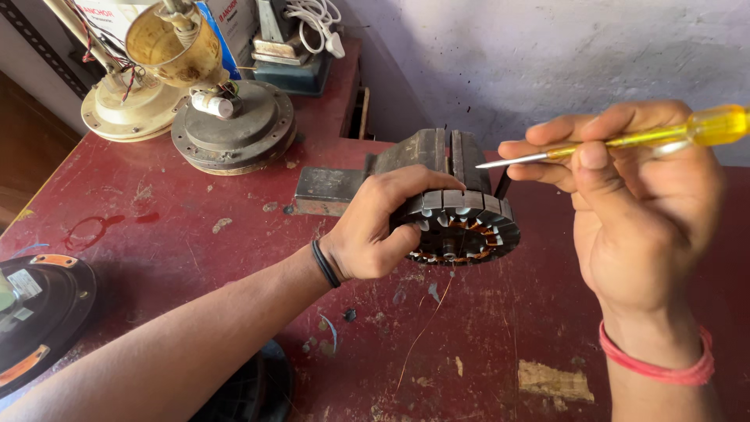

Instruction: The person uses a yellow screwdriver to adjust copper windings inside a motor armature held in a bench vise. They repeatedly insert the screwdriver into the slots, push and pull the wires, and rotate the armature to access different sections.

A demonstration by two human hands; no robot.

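Left hand is gripping the wound fan stator at the bench vise while right hand, closed around a yellow-handled screwdriver, is aiming its tip at the slots, which calls for steadiness.

A worn red workbench fills the frame. At upper left sit a grey motor housing and cream fan base; a vise stands centre, a black disc lower left.

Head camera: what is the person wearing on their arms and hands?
Both forearms are bare, with no sleeves or gloves. The left hand has a thin black band at the wrist; the right hand has a red thread bracelet wrapped around its wrist.
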